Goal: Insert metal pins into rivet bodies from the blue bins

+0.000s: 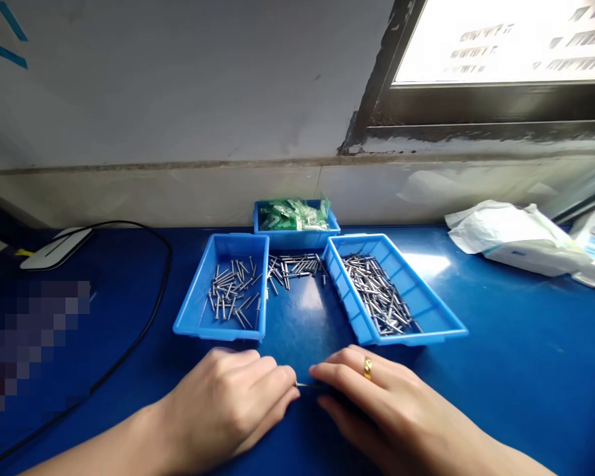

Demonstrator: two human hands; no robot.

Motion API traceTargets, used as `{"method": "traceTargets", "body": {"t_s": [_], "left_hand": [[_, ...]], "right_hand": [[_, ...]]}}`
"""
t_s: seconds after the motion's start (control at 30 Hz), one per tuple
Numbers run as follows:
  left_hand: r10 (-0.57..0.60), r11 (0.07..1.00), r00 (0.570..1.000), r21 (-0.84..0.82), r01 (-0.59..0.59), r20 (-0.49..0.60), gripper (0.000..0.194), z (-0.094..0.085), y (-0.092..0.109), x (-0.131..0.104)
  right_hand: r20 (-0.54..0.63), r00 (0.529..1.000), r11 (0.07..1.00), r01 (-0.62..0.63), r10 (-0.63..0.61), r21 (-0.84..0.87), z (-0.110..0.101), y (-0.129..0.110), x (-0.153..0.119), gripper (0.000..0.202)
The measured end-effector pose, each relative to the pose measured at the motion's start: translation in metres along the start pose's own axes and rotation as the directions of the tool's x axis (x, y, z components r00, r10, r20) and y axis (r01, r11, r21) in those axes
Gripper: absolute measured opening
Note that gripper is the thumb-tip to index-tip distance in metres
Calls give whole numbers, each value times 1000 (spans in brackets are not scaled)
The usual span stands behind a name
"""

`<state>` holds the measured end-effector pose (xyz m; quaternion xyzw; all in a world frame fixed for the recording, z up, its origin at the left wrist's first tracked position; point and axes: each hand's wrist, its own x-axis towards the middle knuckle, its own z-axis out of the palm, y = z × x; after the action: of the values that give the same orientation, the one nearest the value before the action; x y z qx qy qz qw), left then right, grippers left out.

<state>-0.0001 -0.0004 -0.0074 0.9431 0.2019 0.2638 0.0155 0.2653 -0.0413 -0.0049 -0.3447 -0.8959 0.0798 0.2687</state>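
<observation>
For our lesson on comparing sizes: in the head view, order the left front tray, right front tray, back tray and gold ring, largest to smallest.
1. Left front tray and right front tray: too alike to rank
2. Back tray, though it stands farther away
3. Gold ring

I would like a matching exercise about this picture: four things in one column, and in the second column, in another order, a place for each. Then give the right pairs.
Things:
1. thin rod
2. ring
3. cable
4. green plastic

Places:
A. worn on the right hand
B. in the rear bin
C. between the left hand and the right hand
D. along the left side of the table

Pairs: 1-C, 2-A, 3-D, 4-B
</observation>
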Motion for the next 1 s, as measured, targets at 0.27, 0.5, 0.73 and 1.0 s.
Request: {"method": "traceTargets", "body": {"t_s": [0.27,0.5,0.73,1.0], "left_hand": [[19,999,1000,-40,-20,-23,52,-3,2,2],[-16,989,998,-148,7,-55,38,-4,3,2],[-27,934,997,-357,-1,-74,19,-6,7,1],[22,911,981,-401,-98,-191,17,8,6,2]], "right_hand": [[69,997,1000,-25,24,13,1,3,-5,26],[82,996,999,-45,45,3,0,-1,-4,28],[89,996,999,-27,24,33,1,-3,-3,31],[43,999,997,11,-14,70,-2,-1,4,38]]}}
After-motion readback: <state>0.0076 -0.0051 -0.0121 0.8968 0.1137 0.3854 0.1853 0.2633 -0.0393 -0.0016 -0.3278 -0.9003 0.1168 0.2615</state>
